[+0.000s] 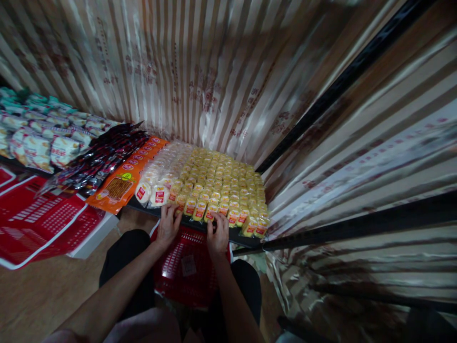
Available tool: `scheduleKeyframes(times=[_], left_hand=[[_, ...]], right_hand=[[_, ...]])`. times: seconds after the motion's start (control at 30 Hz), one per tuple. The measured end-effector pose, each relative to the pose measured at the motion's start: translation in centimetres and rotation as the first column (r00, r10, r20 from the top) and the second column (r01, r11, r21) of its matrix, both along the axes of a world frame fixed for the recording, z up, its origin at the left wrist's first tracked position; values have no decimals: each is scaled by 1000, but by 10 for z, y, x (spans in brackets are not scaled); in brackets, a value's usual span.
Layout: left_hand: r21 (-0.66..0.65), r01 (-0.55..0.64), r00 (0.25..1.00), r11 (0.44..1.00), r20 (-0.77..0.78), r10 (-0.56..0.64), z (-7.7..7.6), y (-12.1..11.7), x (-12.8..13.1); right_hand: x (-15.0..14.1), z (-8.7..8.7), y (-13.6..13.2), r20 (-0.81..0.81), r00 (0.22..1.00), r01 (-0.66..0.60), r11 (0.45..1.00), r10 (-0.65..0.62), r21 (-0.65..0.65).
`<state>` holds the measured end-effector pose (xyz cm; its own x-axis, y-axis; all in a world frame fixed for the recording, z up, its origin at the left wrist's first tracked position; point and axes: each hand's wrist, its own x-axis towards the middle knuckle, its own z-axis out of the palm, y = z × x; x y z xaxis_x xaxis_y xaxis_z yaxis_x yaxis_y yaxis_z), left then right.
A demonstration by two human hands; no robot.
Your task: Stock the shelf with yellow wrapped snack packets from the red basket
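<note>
Small clear-wrapped yellow snack packets [219, 181] with red and white labels stand in tight rows on a dark shelf. My left hand [169, 226] is at the front left corner of these rows, fingers bent and apart against the front packets. Its thumb points toward my right hand [218, 237], which touches the front row farther along with curled fingers and a gap at the thumb. No packet is lifted in either hand. White round snack packets [159, 194] in clear wrap adjoin the yellow ones on the left.
Left along the shelf lie an orange snack bag [124, 178], dark shiny pouches [103, 155] and white-and-teal bags [66, 150]. A red basket [185, 271] sits between my knees, and another red basket [39, 219] is at left. Striped plastic sheeting [200, 71] and black posts [321, 97] enclose the shelf.
</note>
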<state>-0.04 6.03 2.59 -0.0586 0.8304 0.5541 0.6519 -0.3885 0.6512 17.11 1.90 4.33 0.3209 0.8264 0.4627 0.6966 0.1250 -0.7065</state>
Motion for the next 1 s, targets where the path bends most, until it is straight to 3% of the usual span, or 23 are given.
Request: scheduleKeyframes(times=[0.3, 0.67, 1.0], left_hand=[[22, -9, 1000, 1000, 6, 8, -1, -5, 0], [74, -56, 982, 996, -174, 69, 10, -15, 6], [20, -97, 990, 995, -104, 98, 10, -6, 12]], right_hand=[[0, -4, -4, -66, 998, 20, 1000, -19, 13], [4, -8, -3, -42, 998, 47, 997, -44, 54], [2, -8, -2, -65, 997, 43, 998, -40, 50]])
